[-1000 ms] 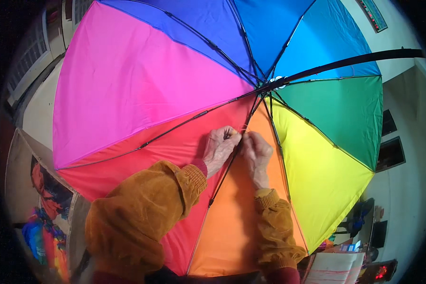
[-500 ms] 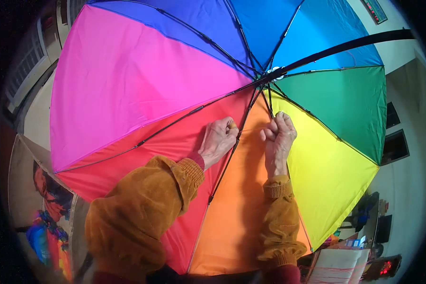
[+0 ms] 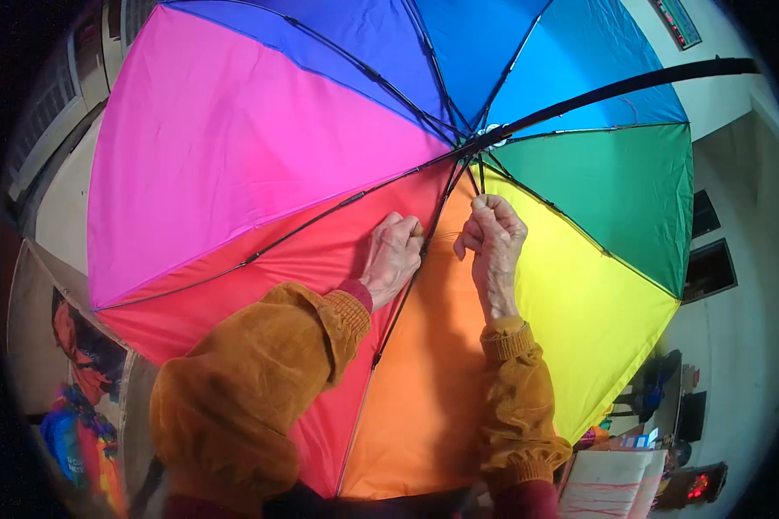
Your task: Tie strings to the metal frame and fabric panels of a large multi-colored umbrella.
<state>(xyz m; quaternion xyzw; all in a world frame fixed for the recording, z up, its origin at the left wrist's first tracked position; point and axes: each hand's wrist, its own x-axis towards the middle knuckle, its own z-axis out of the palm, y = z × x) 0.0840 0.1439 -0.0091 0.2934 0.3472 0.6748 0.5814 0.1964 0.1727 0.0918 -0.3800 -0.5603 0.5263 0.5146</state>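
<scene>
A large open umbrella [image 3: 424, 415], seen from its inner side, has panels in several rainbow colours. Its black ribs meet at the hub beside the black shaft [image 3: 597, 99]. My left hand [image 3: 394, 253] is closed in front of the red panel, against the rib between red and orange, gripping a thin thread [image 3: 446, 234]. The thread spans the gap toward my right hand [image 3: 496, 246], faint and hard to follow. That hand is closed in a pinch below the hub, its fingertips by the lower ends of short black struts, over the orange and yellow panels.
At the lower left lie colourful folded fabrics [image 3: 82, 432] in a pale bin-like enclosure. A white padded surface with red threads [image 3: 610, 484] is at the lower right, near a device with red lights [image 3: 701, 487]. A lit display panel [image 3: 677, 22] hangs at the upper right.
My right hand has moved slightly left and up toward the strut ends. The thread between the hands looks slacker. The umbrella has shifted a little left in view.
</scene>
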